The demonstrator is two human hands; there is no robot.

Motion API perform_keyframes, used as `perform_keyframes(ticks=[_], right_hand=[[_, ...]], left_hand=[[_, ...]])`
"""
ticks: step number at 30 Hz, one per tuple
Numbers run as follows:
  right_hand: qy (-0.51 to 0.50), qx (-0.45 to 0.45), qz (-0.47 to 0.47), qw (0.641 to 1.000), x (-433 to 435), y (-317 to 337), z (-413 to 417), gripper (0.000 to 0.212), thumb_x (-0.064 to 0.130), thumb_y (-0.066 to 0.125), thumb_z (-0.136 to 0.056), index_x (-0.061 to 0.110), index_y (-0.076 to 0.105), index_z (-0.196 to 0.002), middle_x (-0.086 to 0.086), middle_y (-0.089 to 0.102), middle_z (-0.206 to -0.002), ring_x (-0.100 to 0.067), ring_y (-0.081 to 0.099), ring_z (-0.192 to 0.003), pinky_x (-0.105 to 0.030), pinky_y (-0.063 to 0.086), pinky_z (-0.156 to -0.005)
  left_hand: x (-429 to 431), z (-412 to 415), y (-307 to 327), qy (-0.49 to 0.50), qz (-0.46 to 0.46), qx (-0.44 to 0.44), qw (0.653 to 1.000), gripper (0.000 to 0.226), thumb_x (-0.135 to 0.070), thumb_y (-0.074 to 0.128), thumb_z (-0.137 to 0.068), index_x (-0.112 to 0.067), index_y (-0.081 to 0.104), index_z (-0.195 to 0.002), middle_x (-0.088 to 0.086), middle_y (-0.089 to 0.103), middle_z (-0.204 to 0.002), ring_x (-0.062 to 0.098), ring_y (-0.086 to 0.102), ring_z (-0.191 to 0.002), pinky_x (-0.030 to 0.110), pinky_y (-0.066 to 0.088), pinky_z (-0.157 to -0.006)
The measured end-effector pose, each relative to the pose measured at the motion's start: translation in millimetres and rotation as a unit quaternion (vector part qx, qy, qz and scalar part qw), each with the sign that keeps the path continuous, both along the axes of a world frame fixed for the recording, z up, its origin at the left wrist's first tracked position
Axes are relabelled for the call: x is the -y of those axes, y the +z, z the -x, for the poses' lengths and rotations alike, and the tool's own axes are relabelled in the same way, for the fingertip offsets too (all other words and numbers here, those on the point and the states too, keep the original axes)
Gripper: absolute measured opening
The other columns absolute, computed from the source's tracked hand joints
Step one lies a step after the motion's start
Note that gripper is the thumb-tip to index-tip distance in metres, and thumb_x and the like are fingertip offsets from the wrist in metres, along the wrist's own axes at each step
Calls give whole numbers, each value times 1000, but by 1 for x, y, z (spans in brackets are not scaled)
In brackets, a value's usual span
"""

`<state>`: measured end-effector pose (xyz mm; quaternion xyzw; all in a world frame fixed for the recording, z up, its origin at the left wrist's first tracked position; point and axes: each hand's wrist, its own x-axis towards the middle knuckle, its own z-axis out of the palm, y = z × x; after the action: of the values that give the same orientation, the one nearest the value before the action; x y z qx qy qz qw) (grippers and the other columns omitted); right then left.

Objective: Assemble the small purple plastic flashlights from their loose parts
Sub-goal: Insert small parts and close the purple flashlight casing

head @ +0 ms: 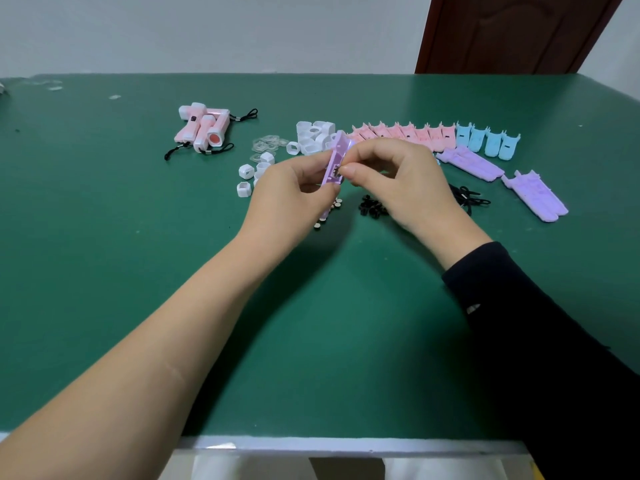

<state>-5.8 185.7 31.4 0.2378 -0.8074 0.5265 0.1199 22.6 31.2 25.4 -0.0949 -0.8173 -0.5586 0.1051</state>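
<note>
**Desk:** Head view, itemised please. Hands first.

**Operator:** Item one, left hand (294,183). I see its fingers curled round the purple shell half (335,157), which is held up above the table (138,271), tilted, with its far end pointing away from me. Item two, right hand (391,178). Thumb and forefinger are pinched on a small dark part (337,172), which touches the shell about halfway along. The right arm wears a black sleeve (519,323); the left forearm is bare.

**Desk:** And the stock on the table?

**Operator:** I log it left to right.
- Far left: a heap of finished pink flashlights (204,128), each with a black wrist loop (247,116).
- Toward the middle: clear lenses (268,143), then a pile of white caps (313,136), with a few scattered just beside the left hand.
- Behind the hands: a row of pink shell halves (405,133), with blue shell halves (488,140) at its right end.
- Right of the right hand: spare purple shell halves (535,195) in two groups, lying flat.
- Below the hands: small metal discs (327,216) and a cluster of small black pieces (372,206).
- Behind the right wrist: loose black cords (467,199), partly hidden.
- Back right, off the table: a brown door (512,32).

**Desk:** What exactly is the dark part?

**Operator:** It is too small for me to tell.
</note>
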Motion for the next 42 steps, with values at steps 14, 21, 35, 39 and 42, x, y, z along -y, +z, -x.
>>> perform_keyframes(ticks=[14,21,35,39,42], right_hand=[[18,2,75,997,-1,-1,1,12,4,69,-84,16,70,-80,3,68,-74,-9,63,-71,-23,52,-77],[-5,10,64,998,1,-2,1,11,7,70,-83,17,71,-79,4,69,-75,-9,66,-70,-22,53,-75],[4,32,53,998,2,-3,0,8,4,69,-84,12,70,-82,3,67,-77,-5,63,-68,-19,51,-74],[2,33,49,998,2,-4,-1,9,4,69,-84,13,70,-81,3,67,-78,-5,63,-68,-19,51,-73],[1,34,46,998,3,-4,-1,11,4,69,-83,14,69,-80,4,66,-78,-4,63,-67,-19,50,-73]], left_hand=[[1,0,4,-8,3,-22,1000,36,-5,59,-93,-22,68,-123,-18,61,-68,2,49,-55,11,41,-58],[1,-1,3,-3,16,-16,1000,36,-4,59,-92,-21,68,-122,-21,60,-61,0,49,-52,11,40,-56],[2,-1,1,-13,22,-2,1000,30,-3,58,-92,-18,71,-115,-14,58,-57,9,49,-52,15,43,-54],[3,0,0,-15,20,-1,1000,30,-3,59,-91,-22,72,-110,-14,59,-56,10,50,-52,14,42,-53],[4,1,0,-22,18,2,1000,27,-2,58,-90,-18,73,-105,-6,58,-57,13,48,-52,17,42,-55]])
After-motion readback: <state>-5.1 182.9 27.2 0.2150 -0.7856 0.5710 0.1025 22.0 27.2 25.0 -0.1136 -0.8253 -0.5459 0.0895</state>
